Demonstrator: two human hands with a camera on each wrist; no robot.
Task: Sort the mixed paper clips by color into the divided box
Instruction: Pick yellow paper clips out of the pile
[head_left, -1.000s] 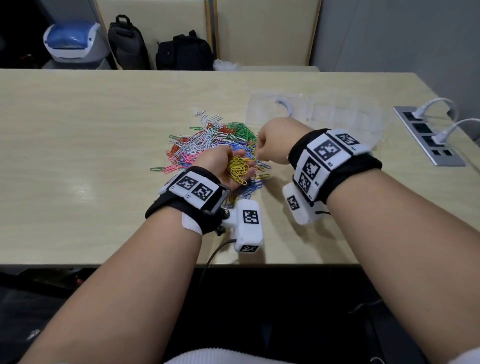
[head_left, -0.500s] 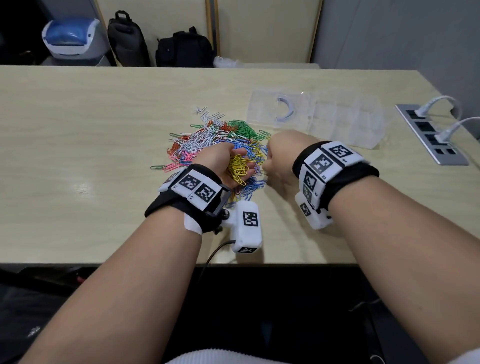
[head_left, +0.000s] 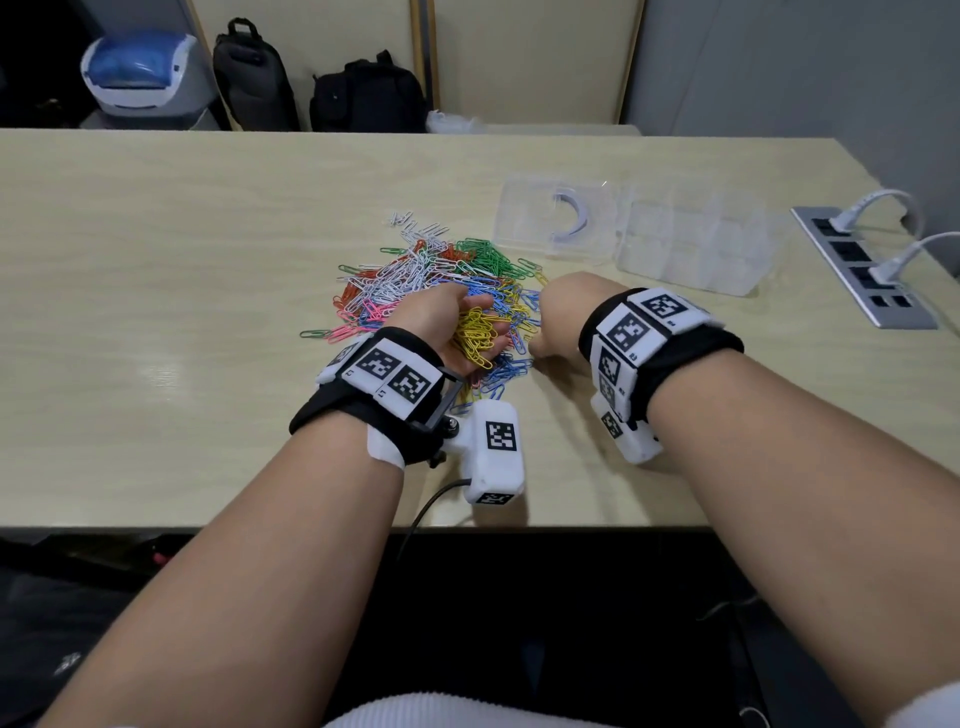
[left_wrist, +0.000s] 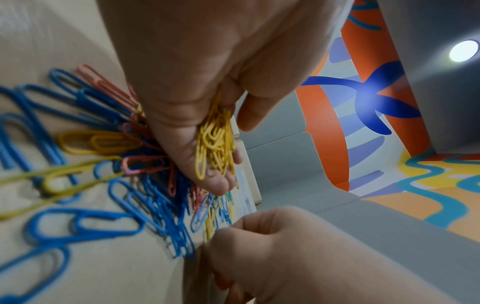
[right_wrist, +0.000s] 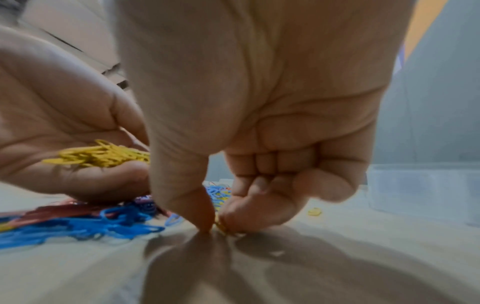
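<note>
Left hand (head_left: 457, 325): cupped palm-up over the near edge of the mixed pile (head_left: 436, 280), fingers curled round a bunch of yellow clips (head_left: 475, 338).
Right hand (right_wrist: 215, 222): lowered to the bench (head_left: 156, 260) just beside the pile, thumb and forefinger tips pinched together on what looks like one yellow clip (right_wrist: 221, 225), though blur hides its shape; other fingers folded into the palm.
Divided box (head_left: 696, 244): clear, lid open, well apart from both hands at the far right; its compartments appear to hold no clips.
Step in hand: gathering yellows, none boxed yet.
Next move calls for: lifting the pinched clip clean off the flat bench, adding it to the left palm, then carrying the bunch to one compartment.
Hard to make out: divider layout through the transparent plastic; clips under the left hand; right fingertips in the head view.
</note>
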